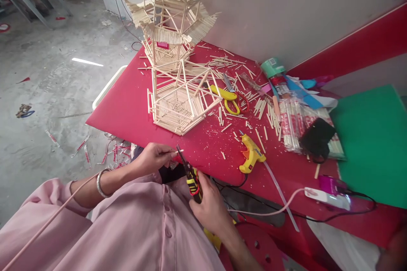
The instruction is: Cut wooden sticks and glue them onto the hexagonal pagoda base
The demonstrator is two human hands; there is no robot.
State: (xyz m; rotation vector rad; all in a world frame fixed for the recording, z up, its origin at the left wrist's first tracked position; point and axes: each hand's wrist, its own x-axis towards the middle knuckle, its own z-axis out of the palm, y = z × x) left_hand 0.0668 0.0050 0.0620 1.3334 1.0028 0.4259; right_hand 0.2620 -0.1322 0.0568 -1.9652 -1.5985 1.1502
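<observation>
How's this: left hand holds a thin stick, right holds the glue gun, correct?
No: in the head view the right hand holds a black-and-yellow tool; the glue gun lies on the table. The left hand does hold a thin stick.

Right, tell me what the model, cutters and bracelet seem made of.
Model: probably bare wood, by its pale, matte sticks. Cutters: likely metal blades, dark and thin; black and yellow grips, plastic or rubber. Bracelet: perhaps metal, from its silvery shine.

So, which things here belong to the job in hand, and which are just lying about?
Likely the job: cutters in right hand, stick in left hand, stick tower, loose sticks, glue gun.

Seemingly just lying about: floor wrappers, black object, white device.
</observation>
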